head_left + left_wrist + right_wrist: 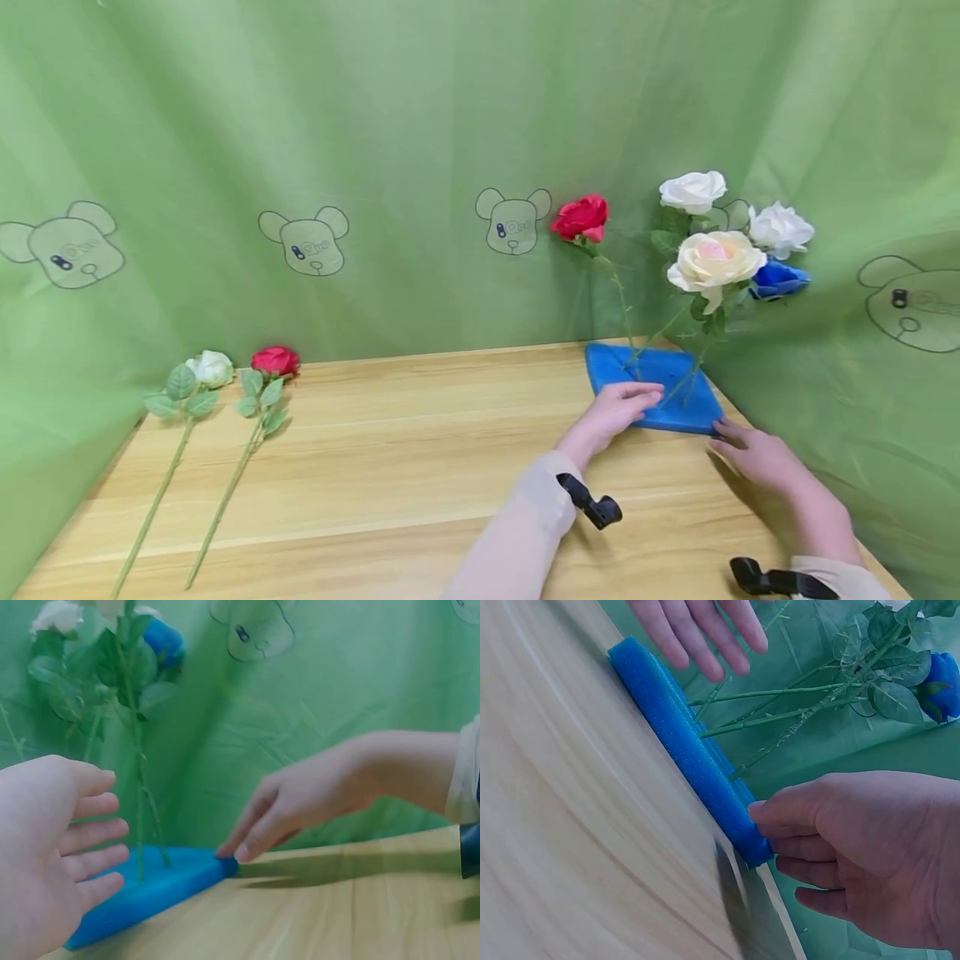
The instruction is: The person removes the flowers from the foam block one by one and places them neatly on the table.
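Note:
A blue foam board (pixel 648 421) lies at the back right of the table with several artificial roses standing in it. They include a red rose (pixel 581 218), two white ones, a cream rose (pixel 716 260) with a pink centre, and a blue rose (pixel 778 279). My left hand (pixel 618 410) is over the board's front edge beside the stems, fingers extended and holding nothing. With its fingertips, my right hand (pixel 765 458) touches the board's near right corner. In the right wrist view, the right fingers (pixel 802 847) lie against that end of the foam (pixel 697 761).
At the table's left lie a white rose (pixel 212 368) and a red rose (pixel 275 361), long stems pointing toward the front. A green curtain (pixel 420 125) with bear-head prints stands behind and along both sides of the wooden table (pixel 360 492).

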`<state>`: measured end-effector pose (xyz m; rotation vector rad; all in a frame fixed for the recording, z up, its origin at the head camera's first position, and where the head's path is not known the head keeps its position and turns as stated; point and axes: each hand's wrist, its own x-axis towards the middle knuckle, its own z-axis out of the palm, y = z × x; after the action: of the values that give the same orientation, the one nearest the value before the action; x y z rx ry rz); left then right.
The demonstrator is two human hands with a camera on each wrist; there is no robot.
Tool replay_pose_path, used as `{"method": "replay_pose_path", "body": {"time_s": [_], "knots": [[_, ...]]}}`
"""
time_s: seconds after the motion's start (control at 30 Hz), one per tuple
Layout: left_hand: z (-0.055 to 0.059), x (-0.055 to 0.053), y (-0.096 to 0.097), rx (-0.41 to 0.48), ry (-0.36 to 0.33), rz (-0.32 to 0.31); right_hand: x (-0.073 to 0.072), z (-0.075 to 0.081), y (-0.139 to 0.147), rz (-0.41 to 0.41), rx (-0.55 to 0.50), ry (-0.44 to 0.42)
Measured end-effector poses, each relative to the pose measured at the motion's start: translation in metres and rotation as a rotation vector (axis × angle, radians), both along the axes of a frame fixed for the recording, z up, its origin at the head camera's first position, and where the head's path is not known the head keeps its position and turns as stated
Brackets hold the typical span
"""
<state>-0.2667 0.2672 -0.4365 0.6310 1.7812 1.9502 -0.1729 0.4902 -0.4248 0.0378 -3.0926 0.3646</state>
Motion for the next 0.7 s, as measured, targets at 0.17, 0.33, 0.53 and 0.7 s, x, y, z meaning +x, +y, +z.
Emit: {"method": "replay_pose_path", "body": {"time_s": [0.17,0.33,0.53,0.7], "knots": [[-0.003,0.001,0.016,-0.041,0.034,0.005,-0.002,0.001,-0.001,-0.009,-0.007,-0.008],[-0.008,0.005,0.035,-0.122,0.083,0.052,0.001,0.004,0.0,-0.019,-0.012,-0.018],[-0.013,0.005,0.046,-0.174,0.126,0.082,0.001,0.003,0.0,-0.028,-0.017,-0.021],[-0.009,0.008,0.048,-0.232,0.174,0.083,0.001,-0.001,-0.001,-0.033,-0.021,-0.013]]}}
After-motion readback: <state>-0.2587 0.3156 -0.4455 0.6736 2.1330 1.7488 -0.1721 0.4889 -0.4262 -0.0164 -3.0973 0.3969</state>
